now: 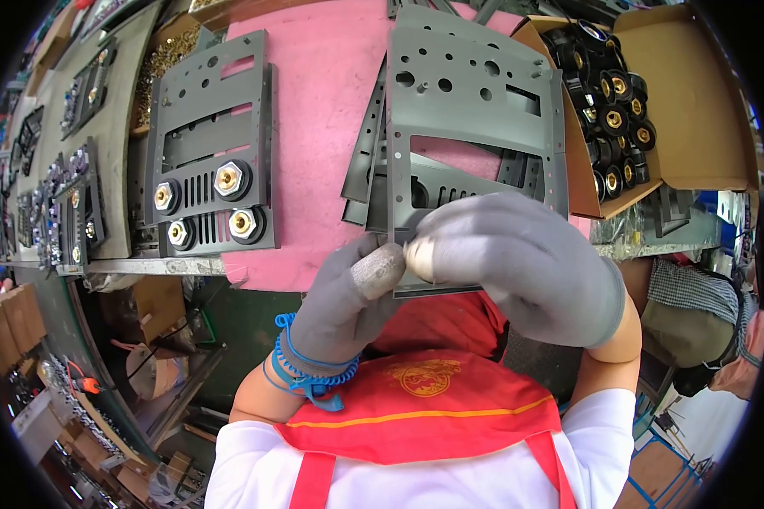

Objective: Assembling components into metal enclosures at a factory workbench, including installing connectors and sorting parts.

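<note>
A grey sheet-metal panel with round holes and rectangular cutouts stands in front of me, its near end between my hands. At its near left edge, my left hand, in a grey glove, is closed with its thumb toward the other hand. Over the panel's near end, my right hand, also gloved, pinches with fingertips almost touching my left thumb. Whatever small part the fingers hold is hidden. To the left, a similar panel bears several black round fittings with silver hex nuts and brass centres.
An open cardboard box at the right holds several black round fittings with brass centres. More metal panels lie under the front one on a pink sheet. Small brass parts fill a box at the far left.
</note>
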`<move>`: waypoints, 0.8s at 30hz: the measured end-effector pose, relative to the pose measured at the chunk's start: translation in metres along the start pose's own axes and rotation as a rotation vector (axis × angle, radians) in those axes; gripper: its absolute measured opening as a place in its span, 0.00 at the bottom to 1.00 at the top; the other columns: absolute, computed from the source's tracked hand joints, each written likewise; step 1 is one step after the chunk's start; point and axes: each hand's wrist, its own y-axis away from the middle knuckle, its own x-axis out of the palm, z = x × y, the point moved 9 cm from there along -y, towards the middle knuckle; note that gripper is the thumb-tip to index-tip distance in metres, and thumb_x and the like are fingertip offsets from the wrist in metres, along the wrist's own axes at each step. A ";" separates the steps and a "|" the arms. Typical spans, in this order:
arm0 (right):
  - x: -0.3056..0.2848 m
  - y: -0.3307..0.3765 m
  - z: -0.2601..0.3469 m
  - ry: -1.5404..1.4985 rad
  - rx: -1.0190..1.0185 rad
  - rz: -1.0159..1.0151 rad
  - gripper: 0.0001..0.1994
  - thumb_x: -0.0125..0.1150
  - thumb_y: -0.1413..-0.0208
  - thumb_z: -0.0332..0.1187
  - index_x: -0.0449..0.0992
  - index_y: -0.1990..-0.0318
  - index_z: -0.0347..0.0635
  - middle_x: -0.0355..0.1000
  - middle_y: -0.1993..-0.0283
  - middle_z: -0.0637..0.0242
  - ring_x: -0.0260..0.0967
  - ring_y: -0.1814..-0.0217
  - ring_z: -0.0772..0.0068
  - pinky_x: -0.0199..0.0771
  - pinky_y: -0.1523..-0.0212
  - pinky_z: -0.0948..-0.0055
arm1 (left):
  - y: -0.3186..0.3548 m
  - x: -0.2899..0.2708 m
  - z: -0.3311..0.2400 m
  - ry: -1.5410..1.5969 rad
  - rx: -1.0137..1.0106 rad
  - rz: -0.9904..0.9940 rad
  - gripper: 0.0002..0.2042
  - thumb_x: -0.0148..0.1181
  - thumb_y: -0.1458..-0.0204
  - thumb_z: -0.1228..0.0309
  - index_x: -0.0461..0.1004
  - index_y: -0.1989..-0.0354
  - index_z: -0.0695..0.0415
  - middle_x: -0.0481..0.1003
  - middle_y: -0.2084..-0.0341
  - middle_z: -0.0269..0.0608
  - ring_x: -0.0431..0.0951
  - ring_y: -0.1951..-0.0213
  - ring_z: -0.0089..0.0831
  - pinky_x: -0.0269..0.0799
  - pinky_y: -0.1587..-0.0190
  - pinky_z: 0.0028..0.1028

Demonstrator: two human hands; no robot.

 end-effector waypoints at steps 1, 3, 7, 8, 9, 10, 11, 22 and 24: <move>-0.002 -0.004 -0.002 0.019 0.080 0.025 0.16 0.66 0.49 0.30 0.77 0.51 0.40 0.76 0.63 0.60 0.75 0.62 0.62 0.74 0.63 0.71 | 0.000 0.002 -0.001 0.008 0.007 0.011 0.28 0.56 0.42 0.56 0.66 0.46 0.73 0.72 0.50 0.50 0.74 0.47 0.36 0.65 0.39 0.37; -0.014 0.002 -0.014 -0.067 0.384 0.069 0.18 0.68 0.49 0.30 0.77 0.50 0.39 0.76 0.66 0.61 0.76 0.66 0.64 0.74 0.66 0.73 | 0.000 0.003 -0.002 0.012 0.014 0.016 0.29 0.56 0.42 0.55 0.66 0.46 0.73 0.72 0.50 0.51 0.74 0.47 0.36 0.65 0.39 0.37; -0.022 0.010 -0.016 -0.093 0.300 -0.111 0.23 0.72 0.54 0.35 0.77 0.49 0.38 0.76 0.70 0.63 0.75 0.69 0.67 0.71 0.69 0.72 | 0.000 -0.001 -0.002 -0.043 -0.002 -0.024 0.30 0.56 0.43 0.54 0.66 0.46 0.74 0.72 0.50 0.51 0.74 0.47 0.35 0.65 0.39 0.37; -0.017 0.013 -0.015 0.003 0.237 -0.091 0.25 0.73 0.55 0.37 0.77 0.49 0.38 0.76 0.69 0.63 0.74 0.68 0.66 0.71 0.68 0.71 | -0.001 -0.004 -0.002 -0.069 -0.011 -0.038 0.31 0.56 0.43 0.54 0.66 0.46 0.75 0.73 0.50 0.52 0.74 0.47 0.34 0.65 0.39 0.37; -0.013 0.015 -0.012 0.050 0.148 -0.091 0.26 0.74 0.57 0.38 0.77 0.49 0.38 0.75 0.67 0.63 0.74 0.67 0.66 0.71 0.66 0.70 | -0.001 -0.004 -0.001 -0.079 -0.015 -0.025 0.33 0.57 0.43 0.51 0.63 0.42 0.71 0.71 0.47 0.51 0.72 0.44 0.36 0.64 0.37 0.38; -0.008 0.017 -0.012 0.087 0.123 -0.060 0.26 0.73 0.58 0.38 0.77 0.50 0.39 0.75 0.66 0.63 0.74 0.65 0.65 0.71 0.64 0.69 | -0.001 -0.004 -0.001 -0.088 -0.018 -0.011 0.35 0.57 0.44 0.49 0.61 0.39 0.68 0.69 0.43 0.50 0.70 0.41 0.38 0.63 0.36 0.39; 0.001 0.019 -0.018 0.114 0.155 0.024 0.25 0.73 0.58 0.38 0.77 0.50 0.39 0.75 0.64 0.63 0.74 0.63 0.64 0.71 0.62 0.68 | -0.001 -0.002 0.001 -0.104 -0.029 0.025 0.38 0.57 0.45 0.47 0.59 0.35 0.65 0.67 0.39 0.50 0.68 0.38 0.39 0.62 0.34 0.40; 0.003 0.013 -0.021 -0.167 0.042 -0.078 0.28 0.57 0.54 0.14 0.70 0.42 0.36 0.77 0.55 0.55 0.75 0.53 0.56 0.74 0.58 0.68 | 0.000 0.007 -0.010 -0.058 -0.002 0.013 0.35 0.52 0.42 0.48 0.62 0.38 0.67 0.70 0.43 0.51 0.70 0.40 0.39 0.61 0.34 0.39; 0.004 0.017 -0.027 -0.219 0.060 -0.080 0.27 0.59 0.53 0.16 0.70 0.41 0.36 0.76 0.53 0.55 0.75 0.52 0.54 0.74 0.56 0.66 | -0.002 0.007 -0.012 0.012 0.003 -0.008 0.35 0.53 0.43 0.47 0.61 0.36 0.65 0.69 0.42 0.50 0.70 0.40 0.40 0.64 0.37 0.39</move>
